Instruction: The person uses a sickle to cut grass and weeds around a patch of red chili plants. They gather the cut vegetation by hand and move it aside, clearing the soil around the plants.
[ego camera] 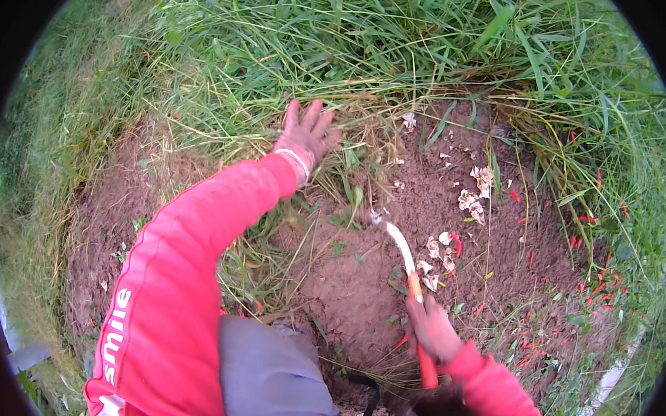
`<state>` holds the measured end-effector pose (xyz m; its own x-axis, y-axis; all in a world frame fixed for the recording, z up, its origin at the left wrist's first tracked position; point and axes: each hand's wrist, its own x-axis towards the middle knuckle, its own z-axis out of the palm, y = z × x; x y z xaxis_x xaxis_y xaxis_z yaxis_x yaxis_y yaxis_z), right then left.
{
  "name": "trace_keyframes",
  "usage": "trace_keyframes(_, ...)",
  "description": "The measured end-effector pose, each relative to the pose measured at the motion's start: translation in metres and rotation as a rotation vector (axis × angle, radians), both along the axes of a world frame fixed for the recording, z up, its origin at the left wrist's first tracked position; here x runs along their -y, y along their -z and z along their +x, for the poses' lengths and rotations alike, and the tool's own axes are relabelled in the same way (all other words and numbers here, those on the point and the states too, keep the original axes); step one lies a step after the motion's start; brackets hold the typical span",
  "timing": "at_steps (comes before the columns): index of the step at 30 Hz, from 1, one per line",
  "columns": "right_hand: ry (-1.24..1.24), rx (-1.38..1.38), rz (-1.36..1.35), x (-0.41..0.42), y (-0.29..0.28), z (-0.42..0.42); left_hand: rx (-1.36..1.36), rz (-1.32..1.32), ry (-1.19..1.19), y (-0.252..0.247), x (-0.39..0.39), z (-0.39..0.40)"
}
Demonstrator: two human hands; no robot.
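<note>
My left hand reaches forward with its fingers spread, palm down, over flattened grass stems at the edge of the weeds. Nothing shows in its grip; whether it presses on the stems I cannot tell. A pale band circles that wrist. Lower right, my right hand is wrapped around the red handle of a hand tool with a curved, light metal neck. The tool's far end is blurred near loose grass and soil, so its blade shape is unclear. Bare brown soil lies between my hands.
Dense tall grass stands ahead and bends over the soil at the right. Dried whitish plant scraps and red chili peppers lie scattered on the right. Pulled grass lies beside my grey-clad knee.
</note>
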<state>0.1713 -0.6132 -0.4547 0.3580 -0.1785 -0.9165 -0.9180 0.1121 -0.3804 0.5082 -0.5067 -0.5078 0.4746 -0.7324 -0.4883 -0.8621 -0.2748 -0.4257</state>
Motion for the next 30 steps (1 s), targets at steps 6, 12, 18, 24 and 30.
trace_keyframes(6,0.327,0.086,0.038,0.023,0.0,0.001,0.115,-0.235,-0.237,0.002,0.001,0.058)
trace_keyframes(12,0.366,0.07,-0.018,0.007,0.056,0.076,0.144,-0.317,-0.12,0.02,-0.011,0.058)
trace_keyframes(18,0.39,0.112,0.058,-0.026,0.05,0.086,0.092,-0.354,-0.152,0.02,-0.012,0.061)
trace_keyframes(24,0.317,0.078,0.028,-0.004,0.05,0.085,0.046,-0.329,-0.316,0.023,-0.008,0.064)
trace_keyframes(30,0.314,0.076,0.093,-0.037,0.059,0.096,0.023,-0.214,-0.288,0.02,-0.026,0.05)
